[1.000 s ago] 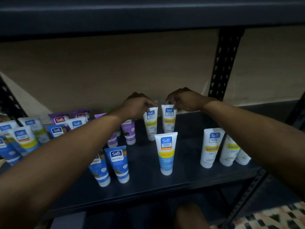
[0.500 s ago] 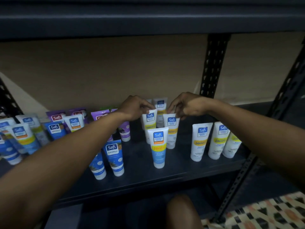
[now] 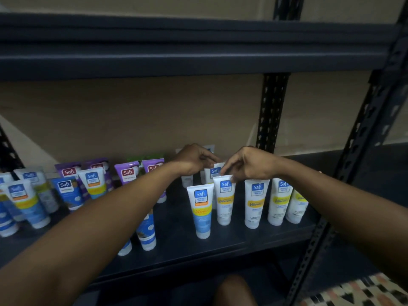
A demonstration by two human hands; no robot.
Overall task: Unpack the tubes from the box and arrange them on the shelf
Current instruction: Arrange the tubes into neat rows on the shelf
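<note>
Looking down through the head camera, I take the blue-bottomed tube as my marker. It is smooth plastic, white above and pale blue below, flat and crimped at the top, narrowing to the round white cap it stands on. Under it lies the matte dark metal shelf.

Just right of the marker stands the yellow-banded tube, glossy white, the same wedge shape, upright on its cap. The right hand reaches over it, fingers curled down and pinching its flat crimped edge. Behind the marker and slightly right I see the rear white tube, mostly hidden. The left hand arches over it with fingers bent onto the crimp, gripping it as far as I can tell.

Further right of the marker, three more white tubes with yellow bands stand close side by side. Left of the marker, past the left forearm, purple tubes stand at the back and blue-and-white tubes nearer, some leaning.

Above the marker runs the upper shelf beam, folded dark steel. Behind it to the right, a perforated upright rises against a plain beige wall. Below and right of the marker I see a patch of patterned floor.
</note>
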